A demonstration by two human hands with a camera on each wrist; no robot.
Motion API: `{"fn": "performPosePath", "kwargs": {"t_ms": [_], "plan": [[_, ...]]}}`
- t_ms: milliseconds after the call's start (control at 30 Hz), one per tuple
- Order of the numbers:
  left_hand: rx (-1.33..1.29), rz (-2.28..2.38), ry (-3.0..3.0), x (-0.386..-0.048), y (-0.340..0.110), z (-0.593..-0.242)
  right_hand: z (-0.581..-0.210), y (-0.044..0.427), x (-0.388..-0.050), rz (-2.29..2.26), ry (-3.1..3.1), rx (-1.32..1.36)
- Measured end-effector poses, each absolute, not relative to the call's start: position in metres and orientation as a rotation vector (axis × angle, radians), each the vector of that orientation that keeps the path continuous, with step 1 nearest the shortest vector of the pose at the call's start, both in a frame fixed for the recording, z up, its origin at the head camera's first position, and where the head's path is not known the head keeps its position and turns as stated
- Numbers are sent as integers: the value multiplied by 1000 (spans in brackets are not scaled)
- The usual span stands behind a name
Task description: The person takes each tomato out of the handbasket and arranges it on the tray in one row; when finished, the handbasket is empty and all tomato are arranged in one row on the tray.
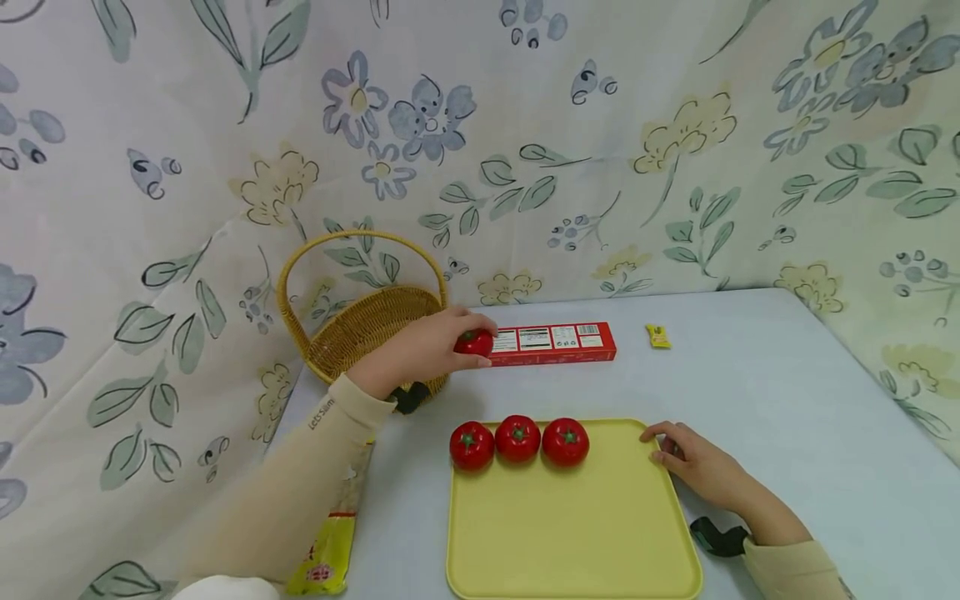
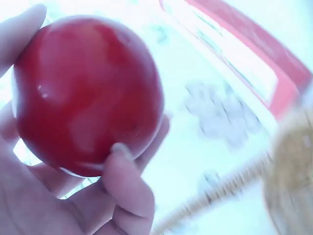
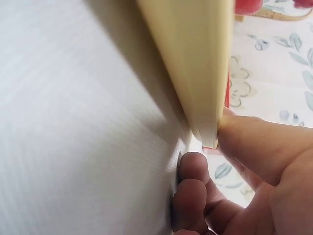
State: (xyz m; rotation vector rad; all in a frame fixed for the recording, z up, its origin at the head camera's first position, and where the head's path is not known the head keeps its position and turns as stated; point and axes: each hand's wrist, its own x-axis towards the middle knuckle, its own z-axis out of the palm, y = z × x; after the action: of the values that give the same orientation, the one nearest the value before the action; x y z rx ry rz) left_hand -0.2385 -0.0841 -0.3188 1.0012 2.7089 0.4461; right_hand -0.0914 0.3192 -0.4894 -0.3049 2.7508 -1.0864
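Observation:
In the head view my left hand grips a red tomato above the table, in front of the wicker basket. The left wrist view shows fingers and thumb curled round this shiny tomato. Three more tomatoes stand in a row at the far left edge of a yellow tray. At the tray's far right corner my right hand holds the rim. Up close in the right wrist view, the tray's edge meets the thumb side of the hand, with other fingers curled beside it.
Behind the tray lies a long red box, partly hidden by the left hand. A small yellow packet is at the back right. A yellow bag lies under the left forearm. Floral cloth hangs behind the table.

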Motion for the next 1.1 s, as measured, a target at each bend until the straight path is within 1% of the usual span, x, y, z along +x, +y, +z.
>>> {"fn": "performPosePath", "kwargs": {"t_ms": [133,267,533,733,933,1100], "plan": [[1124,589,2610,-224,-64,-321,-488,320,-91,-1057,2761,-284],[1229,603,2535,-212,-38,-328,-486,323,-90,-1019,2770,-262],[1347,457,2503,-193,21,-358,-492,322,-92,-1043,2754,-248],[1444,177,2567,-184,60,-381,-492,316,-94,-1051,2750,-250],[1495,52,2550,-173,85,-405,-488,313,-93,-1056,2752,-243],[1470,15,2550,-170,98,-427,-486,315,-90,-1038,2759,-205]]}}
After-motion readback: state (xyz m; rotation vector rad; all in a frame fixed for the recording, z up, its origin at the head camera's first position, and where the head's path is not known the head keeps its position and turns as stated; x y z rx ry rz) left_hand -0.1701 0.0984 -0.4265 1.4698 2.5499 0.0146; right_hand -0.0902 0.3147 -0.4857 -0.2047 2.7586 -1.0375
